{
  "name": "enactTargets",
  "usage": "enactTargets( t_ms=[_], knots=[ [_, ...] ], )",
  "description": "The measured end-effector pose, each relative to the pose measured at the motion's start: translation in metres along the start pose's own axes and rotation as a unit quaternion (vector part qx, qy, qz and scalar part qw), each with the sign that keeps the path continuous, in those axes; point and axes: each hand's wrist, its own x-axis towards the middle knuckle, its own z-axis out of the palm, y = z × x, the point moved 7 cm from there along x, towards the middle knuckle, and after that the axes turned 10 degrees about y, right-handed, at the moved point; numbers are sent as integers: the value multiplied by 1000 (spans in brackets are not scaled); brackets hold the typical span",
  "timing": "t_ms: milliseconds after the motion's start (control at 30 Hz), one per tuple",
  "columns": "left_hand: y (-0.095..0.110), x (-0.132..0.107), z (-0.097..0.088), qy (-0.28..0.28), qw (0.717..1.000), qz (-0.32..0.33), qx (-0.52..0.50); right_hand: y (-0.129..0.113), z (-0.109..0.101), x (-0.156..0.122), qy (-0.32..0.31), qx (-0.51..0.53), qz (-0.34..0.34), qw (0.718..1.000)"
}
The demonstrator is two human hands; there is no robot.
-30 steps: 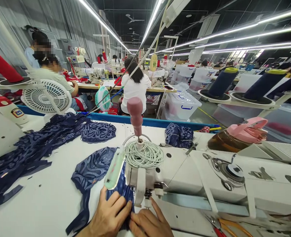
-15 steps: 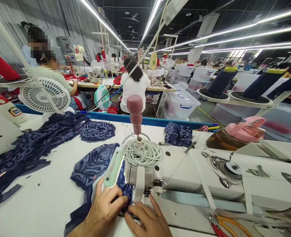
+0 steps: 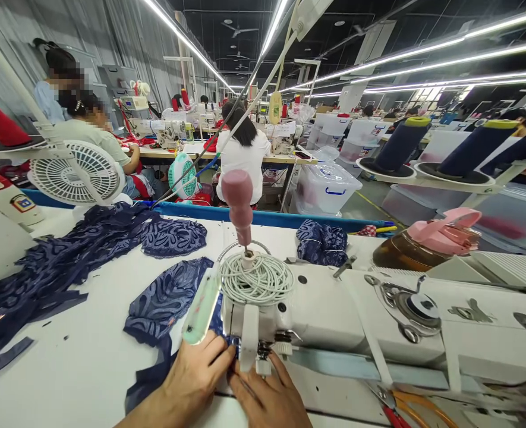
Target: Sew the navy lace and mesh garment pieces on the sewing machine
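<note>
Far left there's a red thread spool (image 3: 2,122) up top, a white fan (image 3: 78,172) just right of it, and a red-and-white bottle (image 3: 10,199) underneath. Below those, a messy heap of navy lace (image 3: 66,249) spreads across the white table (image 3: 62,380). Moving right, two cut lace pieces sit near each other: the upper piece (image 3: 173,238) and the lower piece (image 3: 164,297), which has a dark strip trailing toward the bottom of the frame.

Lower center, the left hand (image 3: 200,362) has its fingers bent and bunched together beside the needle end, right under a pale green plate (image 3: 201,306). The blue cloth (image 3: 217,318) being worked shows between that plate and the sewing machine (image 3: 329,309), running down behind the left hand. Can't tell if the fingers pinch it or just press it. A pink-handled screwdriver (image 3: 238,199) stands in a coil of pale cord (image 3: 256,278) on top.

Just right, the right hand (image 3: 271,395) reaches in with fingers extended, tips mostly hidden, so no clue about its grip either. Further right: a tied lace bundle (image 3: 320,242), orange-handled scissors (image 3: 416,410) at the bottom, and a pink-lidded jug (image 3: 445,223).
</note>
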Motion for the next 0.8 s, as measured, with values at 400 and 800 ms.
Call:
enactTargets(
  t_ms=[400,800],
  knots=[
    [1,5,-8,-42,993,-56,-92,-4,5,-14,-20,2,-15,1000],
    [11,-5,-12,-29,998,42,-38,26,15,-22,-134,11,80,988]
  ],
)
